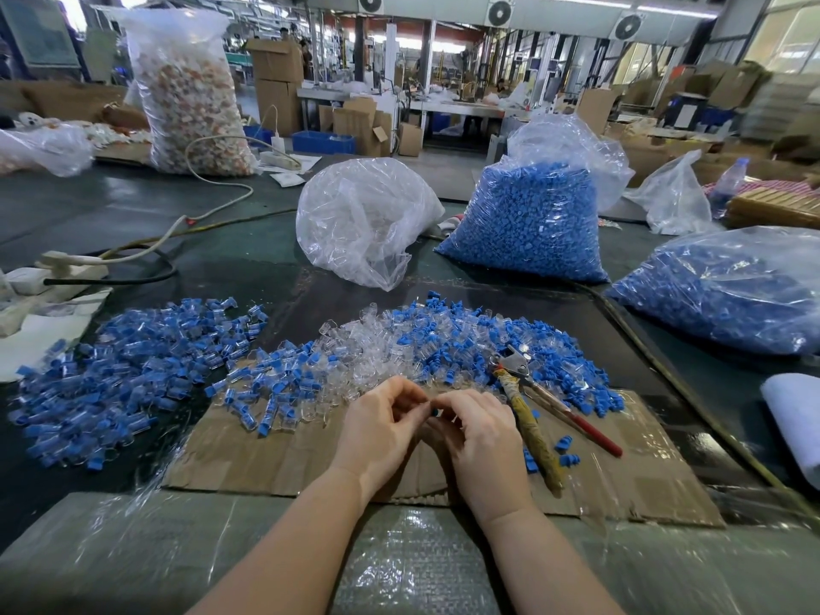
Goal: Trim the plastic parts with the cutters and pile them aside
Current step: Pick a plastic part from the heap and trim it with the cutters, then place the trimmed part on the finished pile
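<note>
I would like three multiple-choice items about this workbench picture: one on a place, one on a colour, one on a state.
1. Where do the cutters lie?
A. right of the hands
B. left of the hands
C. inside a bag

2. What colour is the part pinched between the hands?
A. red
B. blue
C. green

3. What is the state of the cutters?
A. held in the right hand
B. held in the left hand
C. lying unheld

Key: 1 A, they rest on the cardboard beside the right hand. 2 B, a blue tip shows between the fingertips. 3 C, the left hand and right hand both close on the small part.
</note>
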`<state>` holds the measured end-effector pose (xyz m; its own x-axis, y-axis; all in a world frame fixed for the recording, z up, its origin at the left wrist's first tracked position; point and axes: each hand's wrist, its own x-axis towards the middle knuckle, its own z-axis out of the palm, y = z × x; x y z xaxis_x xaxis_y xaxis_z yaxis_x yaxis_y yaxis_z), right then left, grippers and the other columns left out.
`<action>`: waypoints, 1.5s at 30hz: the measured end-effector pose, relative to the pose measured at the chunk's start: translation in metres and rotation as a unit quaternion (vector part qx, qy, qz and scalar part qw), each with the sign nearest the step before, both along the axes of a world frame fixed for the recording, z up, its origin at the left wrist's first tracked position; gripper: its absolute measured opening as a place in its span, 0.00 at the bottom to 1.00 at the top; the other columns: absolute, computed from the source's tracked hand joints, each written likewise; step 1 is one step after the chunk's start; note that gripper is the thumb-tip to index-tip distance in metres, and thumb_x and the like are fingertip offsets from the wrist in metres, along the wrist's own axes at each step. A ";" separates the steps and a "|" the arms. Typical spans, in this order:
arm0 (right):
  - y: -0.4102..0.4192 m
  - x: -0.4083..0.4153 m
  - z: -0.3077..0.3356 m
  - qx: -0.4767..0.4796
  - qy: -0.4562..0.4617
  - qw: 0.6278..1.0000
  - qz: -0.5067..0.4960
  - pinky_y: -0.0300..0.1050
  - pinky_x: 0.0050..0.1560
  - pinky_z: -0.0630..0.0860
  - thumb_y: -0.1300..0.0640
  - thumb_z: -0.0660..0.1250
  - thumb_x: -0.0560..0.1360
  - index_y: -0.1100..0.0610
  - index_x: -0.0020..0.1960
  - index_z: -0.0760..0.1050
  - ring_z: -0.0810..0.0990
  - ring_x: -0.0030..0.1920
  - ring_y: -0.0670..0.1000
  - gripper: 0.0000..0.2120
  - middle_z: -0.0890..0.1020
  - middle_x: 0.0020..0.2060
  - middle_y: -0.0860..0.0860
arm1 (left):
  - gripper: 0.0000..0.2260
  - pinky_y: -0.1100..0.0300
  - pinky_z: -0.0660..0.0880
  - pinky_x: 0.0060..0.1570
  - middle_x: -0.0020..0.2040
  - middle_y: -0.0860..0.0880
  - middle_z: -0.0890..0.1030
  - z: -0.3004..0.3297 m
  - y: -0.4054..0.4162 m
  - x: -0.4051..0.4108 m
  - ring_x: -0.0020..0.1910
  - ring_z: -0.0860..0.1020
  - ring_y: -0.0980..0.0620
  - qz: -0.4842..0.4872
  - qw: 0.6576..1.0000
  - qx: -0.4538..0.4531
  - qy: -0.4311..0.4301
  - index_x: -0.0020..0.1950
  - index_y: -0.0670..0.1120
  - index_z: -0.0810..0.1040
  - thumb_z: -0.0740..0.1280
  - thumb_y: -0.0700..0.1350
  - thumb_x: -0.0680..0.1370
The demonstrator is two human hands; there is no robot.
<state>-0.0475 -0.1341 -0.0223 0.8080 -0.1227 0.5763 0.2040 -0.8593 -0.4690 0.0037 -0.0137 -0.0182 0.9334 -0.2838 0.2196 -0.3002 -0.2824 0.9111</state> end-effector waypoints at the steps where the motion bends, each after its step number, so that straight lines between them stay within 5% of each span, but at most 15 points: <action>1: 0.000 0.000 0.000 -0.002 0.003 1.000 0.001 0.45 0.46 0.70 0.51 0.71 0.71 0.54 0.46 0.80 0.78 0.43 0.50 0.08 0.81 0.41 0.47 | 0.10 0.71 0.73 0.38 0.35 0.54 0.80 0.000 0.000 0.000 0.34 0.76 0.62 0.000 1.000 -0.001 0.000 0.39 0.54 0.76 0.70 0.39 0.73; 9: -0.009 -0.004 0.015 -0.021 -0.014 0.995 -0.099 0.47 0.54 0.69 0.57 0.73 0.69 0.55 0.55 0.78 0.77 0.51 0.50 0.15 0.80 0.48 0.49 | 0.08 0.71 0.73 0.36 0.35 0.53 0.80 -0.002 -0.001 0.000 0.32 0.77 0.64 0.005 0.999 -0.029 0.019 0.41 0.51 0.77 0.70 0.38 0.74; 11: -0.019 -0.003 0.024 -0.048 0.061 0.978 -0.194 0.47 0.59 0.66 0.51 0.68 0.74 0.55 0.60 0.74 0.74 0.56 0.51 0.17 0.77 0.54 0.51 | 0.08 0.71 0.73 0.35 0.34 0.53 0.80 -0.003 -0.002 0.000 0.31 0.77 0.64 0.009 0.999 -0.033 0.029 0.41 0.51 0.77 0.69 0.38 0.74; 15: -0.048 -0.003 0.038 -0.097 0.334 0.881 -0.321 0.55 0.65 0.62 0.40 0.57 0.77 0.54 0.65 0.65 0.68 0.65 0.56 0.24 0.71 0.64 0.55 | 0.08 0.68 0.76 0.37 0.37 0.52 0.81 -0.002 -0.003 -0.001 0.33 0.79 0.62 -0.001 0.998 -0.045 0.048 0.41 0.51 0.77 0.69 0.38 0.75; 18: -0.058 -0.002 0.039 -0.094 0.405 0.856 -0.308 0.56 0.63 0.62 0.39 0.58 0.75 0.54 0.64 0.66 0.67 0.65 0.57 0.24 0.70 0.64 0.55 | 0.09 0.73 0.73 0.35 0.37 0.54 0.80 0.001 -0.005 -0.001 0.32 0.78 0.66 0.005 0.999 -0.026 0.021 0.41 0.52 0.76 0.68 0.38 0.75; 25: -0.052 0.001 0.048 -0.139 0.347 0.878 -0.298 0.53 0.59 0.67 0.44 0.57 0.77 0.57 0.59 0.68 0.67 0.62 0.59 0.19 0.69 0.63 0.58 | 0.09 0.74 0.72 0.36 0.38 0.53 0.79 0.008 -0.007 0.002 0.35 0.77 0.67 0.040 0.998 -0.037 0.014 0.41 0.52 0.75 0.67 0.38 0.75; 28: -0.046 0.000 0.058 -0.110 0.298 0.922 -0.223 0.49 0.51 0.68 0.47 0.54 0.79 0.57 0.52 0.67 0.71 0.53 0.56 0.13 0.73 0.54 0.57 | 0.05 0.65 0.75 0.37 0.39 0.49 0.80 0.013 -0.011 0.011 0.35 0.77 0.57 0.057 0.993 -0.083 0.055 0.43 0.49 0.77 0.69 0.39 0.75; 31: -0.037 0.002 0.068 0.021 0.317 0.944 -0.085 0.44 0.36 0.64 0.51 0.54 0.79 0.55 0.42 0.65 0.70 0.37 0.51 0.10 0.73 0.39 0.51 | 0.05 0.70 0.68 0.27 0.39 0.47 0.80 0.019 -0.014 0.018 0.29 0.72 0.58 0.070 0.984 -0.127 0.100 0.42 0.48 0.76 0.69 0.39 0.75; 35: -0.029 -0.002 0.078 0.237 0.382 0.893 0.019 0.46 0.36 0.68 0.55 0.59 0.77 0.57 0.39 0.69 0.71 0.32 0.52 0.09 0.74 0.33 0.53 | 0.04 0.70 0.66 0.23 0.42 0.44 0.81 0.024 -0.012 0.024 0.25 0.71 0.59 0.086 0.972 -0.162 0.146 0.42 0.47 0.76 0.68 0.39 0.75; 40: -0.023 -0.009 0.084 0.264 0.427 0.863 0.057 0.40 0.30 0.67 0.66 0.61 0.72 0.58 0.39 0.69 0.71 0.26 0.47 0.05 0.72 0.27 0.50 | 0.02 0.70 0.66 0.21 0.44 0.42 0.80 0.027 -0.005 0.027 0.25 0.71 0.57 0.097 0.964 -0.171 0.179 0.44 0.45 0.77 0.67 0.39 0.76; 45: -0.017 -0.009 0.086 0.264 0.453 0.849 0.068 0.41 0.33 0.65 0.68 0.57 0.74 0.57 0.39 0.65 0.70 0.38 0.52 0.09 0.69 0.34 0.54 | 0.02 0.68 0.65 0.19 0.36 0.45 0.77 0.026 -0.003 0.026 0.23 0.70 0.56 0.110 0.958 -0.173 0.202 0.48 0.41 0.77 0.67 0.39 0.76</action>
